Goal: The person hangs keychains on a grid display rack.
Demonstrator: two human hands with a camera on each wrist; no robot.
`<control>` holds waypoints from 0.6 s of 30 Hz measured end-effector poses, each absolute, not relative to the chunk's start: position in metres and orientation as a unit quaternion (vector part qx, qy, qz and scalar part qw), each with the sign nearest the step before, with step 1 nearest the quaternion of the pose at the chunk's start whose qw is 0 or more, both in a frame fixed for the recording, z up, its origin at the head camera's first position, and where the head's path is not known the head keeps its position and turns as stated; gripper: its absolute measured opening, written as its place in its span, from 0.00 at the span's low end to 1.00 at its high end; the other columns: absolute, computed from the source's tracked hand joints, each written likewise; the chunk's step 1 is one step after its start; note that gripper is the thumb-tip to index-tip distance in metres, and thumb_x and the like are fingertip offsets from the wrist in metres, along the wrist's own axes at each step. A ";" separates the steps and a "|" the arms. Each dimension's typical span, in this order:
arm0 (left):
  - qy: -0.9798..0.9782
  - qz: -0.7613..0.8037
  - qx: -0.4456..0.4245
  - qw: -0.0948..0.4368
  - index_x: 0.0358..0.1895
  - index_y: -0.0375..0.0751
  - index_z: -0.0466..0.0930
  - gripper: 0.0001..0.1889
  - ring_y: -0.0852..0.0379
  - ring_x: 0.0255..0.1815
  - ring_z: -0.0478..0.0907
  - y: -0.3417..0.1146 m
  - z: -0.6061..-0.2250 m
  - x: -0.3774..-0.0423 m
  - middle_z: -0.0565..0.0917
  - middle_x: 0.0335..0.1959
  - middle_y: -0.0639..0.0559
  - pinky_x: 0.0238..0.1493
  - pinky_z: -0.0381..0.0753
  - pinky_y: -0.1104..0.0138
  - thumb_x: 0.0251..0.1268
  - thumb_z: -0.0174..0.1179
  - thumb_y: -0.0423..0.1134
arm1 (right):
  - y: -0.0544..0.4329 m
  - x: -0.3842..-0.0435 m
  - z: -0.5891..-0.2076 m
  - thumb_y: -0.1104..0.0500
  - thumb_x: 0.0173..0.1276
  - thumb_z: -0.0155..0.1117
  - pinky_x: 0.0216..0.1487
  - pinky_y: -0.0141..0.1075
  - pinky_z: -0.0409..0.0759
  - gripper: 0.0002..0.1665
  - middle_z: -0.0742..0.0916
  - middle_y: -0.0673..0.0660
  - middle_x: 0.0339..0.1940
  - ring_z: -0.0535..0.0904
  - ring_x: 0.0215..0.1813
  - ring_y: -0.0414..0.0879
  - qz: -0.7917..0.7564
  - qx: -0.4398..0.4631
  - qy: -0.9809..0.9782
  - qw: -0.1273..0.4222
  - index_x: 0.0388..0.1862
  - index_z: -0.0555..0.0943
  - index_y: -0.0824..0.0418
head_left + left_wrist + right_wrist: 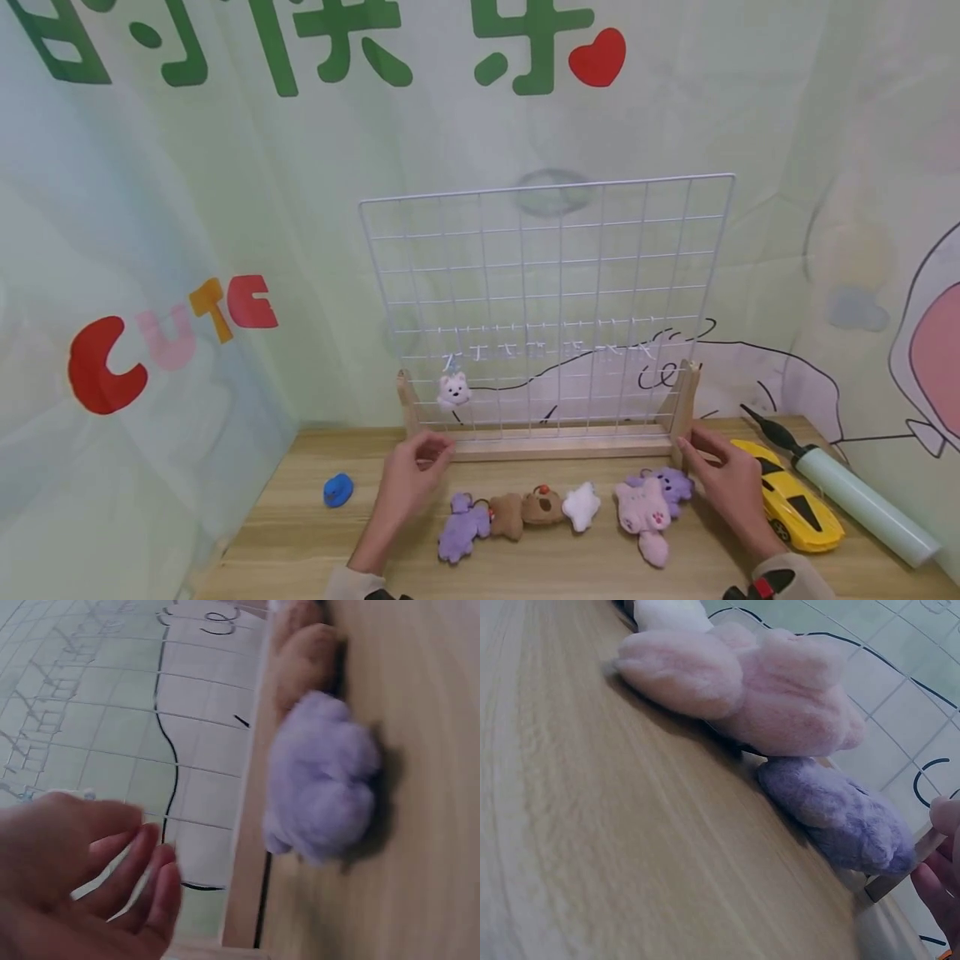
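A white wire grid rack (558, 275) stands upright in a wooden base (555, 450) with a short post at each end. My right hand (723, 479) grips the right post (684, 408), thumb and fingers on either side of it. Beside the left post (407, 400) is my left hand (412, 471), its fingers (165, 892) loosely bent with nothing between them. From a hook on the grid's left hangs a small white plush bear (453, 390). A purple plush (461, 529) lies near my left hand; a pink plush (643, 507) and another purple plush (675, 487) lie near my right.
Brown plush toys (525, 510) and a white star-shaped plush (581, 506) lie before the base. At left sits a blue toy duck (338, 490). On the right are a yellow toy car (798, 500) and a pale green pump (862, 500). A printed cloth (315, 208) hangs behind the table.
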State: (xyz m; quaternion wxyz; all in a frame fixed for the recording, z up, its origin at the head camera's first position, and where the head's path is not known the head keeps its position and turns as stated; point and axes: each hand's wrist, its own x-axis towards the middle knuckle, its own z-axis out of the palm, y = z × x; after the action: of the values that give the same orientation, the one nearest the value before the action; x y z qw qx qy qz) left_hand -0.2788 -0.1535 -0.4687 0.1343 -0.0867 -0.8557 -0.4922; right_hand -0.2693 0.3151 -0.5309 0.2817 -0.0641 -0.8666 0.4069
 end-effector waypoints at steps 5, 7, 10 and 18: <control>-0.884 -0.428 -0.186 0.016 0.44 0.40 0.91 0.04 0.59 0.38 0.85 -0.162 -0.480 -0.265 0.91 0.37 0.52 0.39 0.85 0.71 0.71 0.71 0.34 | 0.315 -0.269 -0.530 0.49 0.78 0.73 0.55 0.54 0.88 0.29 0.90 0.70 0.62 0.89 0.59 0.66 0.409 -0.069 -0.867 0.276 0.67 0.84 0.68; -0.885 -0.411 -0.219 -0.007 0.45 0.39 0.91 0.05 0.59 0.38 0.85 -0.164 -0.484 -0.263 0.92 0.39 0.50 0.38 0.85 0.71 0.70 0.72 0.34 | 0.315 -0.269 -0.530 0.49 0.78 0.73 0.56 0.54 0.87 0.29 0.89 0.71 0.62 0.89 0.60 0.67 0.412 -0.069 -0.866 0.276 0.67 0.84 0.68; -0.885 -0.393 -0.247 -0.014 0.48 0.36 0.90 0.09 0.60 0.37 0.84 -0.165 -0.489 -0.263 0.91 0.42 0.46 0.37 0.83 0.72 0.68 0.74 0.33 | 0.315 -0.270 -0.531 0.49 0.78 0.72 0.56 0.54 0.87 0.29 0.89 0.71 0.63 0.89 0.60 0.67 0.412 -0.068 -0.866 0.274 0.67 0.84 0.68; -0.891 -0.408 -0.201 -0.012 0.51 0.28 0.87 0.16 0.59 0.34 0.83 -0.159 -0.493 -0.259 0.89 0.36 0.44 0.32 0.83 0.72 0.62 0.76 0.31 | 0.315 -0.269 -0.532 0.49 0.79 0.71 0.56 0.54 0.87 0.29 0.88 0.72 0.63 0.89 0.60 0.67 0.411 -0.065 -0.867 0.276 0.67 0.83 0.69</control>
State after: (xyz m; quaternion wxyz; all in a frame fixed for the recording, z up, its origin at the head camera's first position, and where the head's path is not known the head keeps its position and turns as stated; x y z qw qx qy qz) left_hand -0.2593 -0.1594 -0.4929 -0.0119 -0.2007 -0.8905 -0.4081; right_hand -0.2693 0.3150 -0.5323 0.2758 -0.0654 -0.8665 0.4108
